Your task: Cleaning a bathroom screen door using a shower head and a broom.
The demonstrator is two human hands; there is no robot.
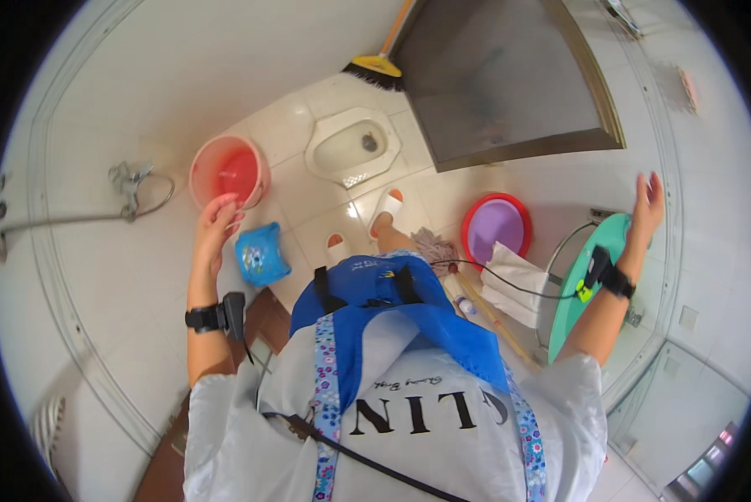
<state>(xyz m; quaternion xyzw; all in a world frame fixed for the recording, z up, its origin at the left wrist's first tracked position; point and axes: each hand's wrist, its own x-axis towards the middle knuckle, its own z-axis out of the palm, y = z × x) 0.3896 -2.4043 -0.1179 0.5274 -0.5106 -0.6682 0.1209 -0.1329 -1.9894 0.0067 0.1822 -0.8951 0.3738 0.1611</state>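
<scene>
My left hand (220,219) is raised at the left with loosely curled fingers, and no held object shows in it. It overlaps the near rim of a pink plastic bucket (202,164); whether it touches the rim is unclear. A blue plastic stool (262,254) stands beside the bucket. Out at the right, my right hand (649,204) is empty, its fingers apart, in front of the white wall. Close to that forearm is a green plastic basin (585,270), standing on edge by a metal rack. White cloths (513,285) hang from the rack.
A squat toilet (352,147) lies ahead in the tiled floor. Near the dark door panel (501,75) leans a broom (375,66). A red basin (526,223) holds a purple one (494,229), with a mop (435,248) beside them. A tap (128,179) is on the left wall.
</scene>
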